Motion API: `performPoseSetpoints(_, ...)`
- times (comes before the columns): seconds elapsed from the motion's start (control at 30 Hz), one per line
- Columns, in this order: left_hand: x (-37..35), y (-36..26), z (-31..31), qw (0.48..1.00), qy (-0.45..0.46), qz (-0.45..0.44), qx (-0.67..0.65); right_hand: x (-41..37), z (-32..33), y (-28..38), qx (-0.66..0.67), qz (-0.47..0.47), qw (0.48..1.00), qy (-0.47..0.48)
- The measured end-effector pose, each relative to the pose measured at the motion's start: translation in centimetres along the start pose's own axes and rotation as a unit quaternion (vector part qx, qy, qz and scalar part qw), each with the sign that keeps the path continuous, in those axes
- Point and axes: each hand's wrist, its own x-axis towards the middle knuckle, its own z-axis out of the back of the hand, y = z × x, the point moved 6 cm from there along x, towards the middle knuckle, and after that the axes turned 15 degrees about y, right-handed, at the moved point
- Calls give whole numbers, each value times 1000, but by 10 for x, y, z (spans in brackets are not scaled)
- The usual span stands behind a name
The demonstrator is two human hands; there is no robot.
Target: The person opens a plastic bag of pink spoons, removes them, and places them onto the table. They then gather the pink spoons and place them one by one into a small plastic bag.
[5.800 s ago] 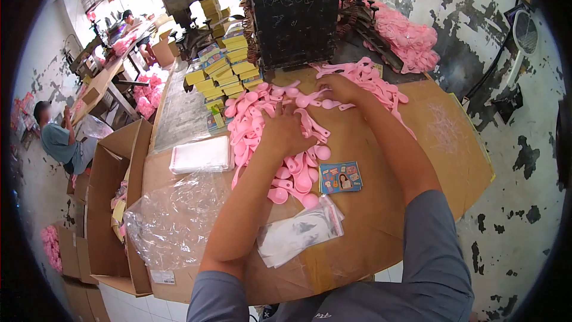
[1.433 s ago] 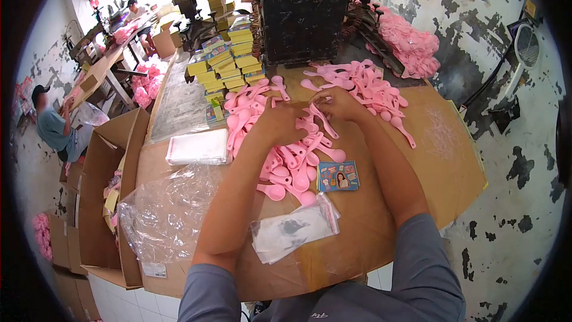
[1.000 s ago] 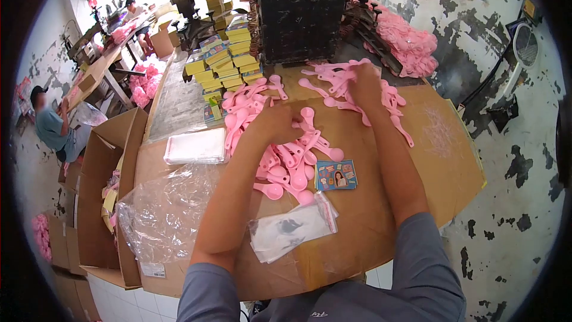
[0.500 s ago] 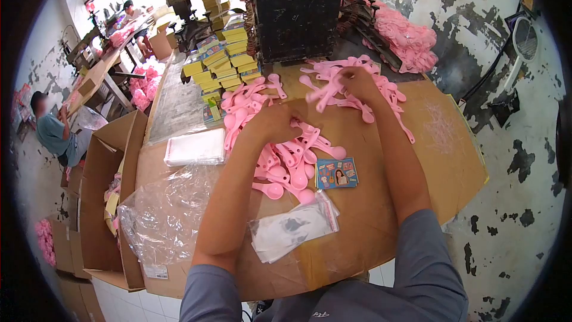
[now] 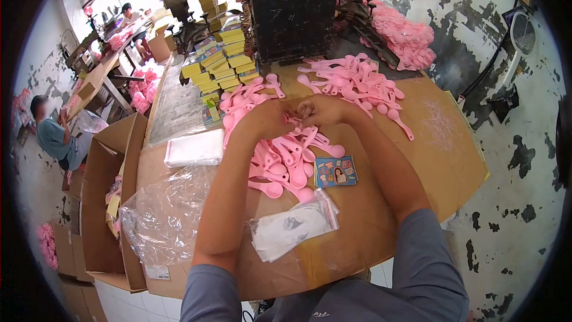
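My left hand (image 5: 271,119) is closed over the left pile of pink plastic spoons (image 5: 286,155), with pink showing at its fingertips. Its fingers meet those of my right hand (image 5: 322,111), which is curled; whatever lies inside the right fingers is hidden. A second heap of pink spoons (image 5: 357,77) lies beyond my right hand. Close to the left pile's right edge sits a small stack of printed cards (image 5: 335,171). Clear plastic sleeves (image 5: 295,226) lie nearer to me, between my forearms.
Yellow-edged card stacks (image 5: 223,62) stand at the back left, beside a dark press plate (image 5: 292,15). A white packet stack (image 5: 194,147) and crumpled plastic (image 5: 164,217) are left of my arm. An open carton (image 5: 113,203) borders the table. A seated person (image 5: 56,131) is farther left.
My right hand has left the right heap and come left to meet my left hand. The pink spoon blurred below it before no longer shows there. My left hand stays over its pile.
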Motion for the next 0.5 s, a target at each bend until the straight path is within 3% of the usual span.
performPoseSetpoints(0.03, 1, 3, 0, 1000, 11, 10, 2, 1, -1, -5, 42, -7, 999, 14)
performPoseSetpoints(0.13, -1, 9, 2, 998, 29, 54, -20, -11, 1, 3, -43, -68, 996, 22)
performPoseSetpoints(0.23, 2, 13, 3, 999, 18, 4, -49, -8, 10, -10, 12, -68, 993, -95)
performPoseSetpoints(0.33, -6, 11, 8, 999, -17, -8, -29, -7, 7, 0, -19, -87, 992, -90)
performPoseSetpoints(0.43, -2, 7, 7, 997, -16, 69, -11, -16, -1, 29, 45, -115, 990, -67)
performPoseSetpoints(0.5, 1, 5, 8, 995, -87, 44, 21, -17, 0, 35, 126, -41, 985, -110)
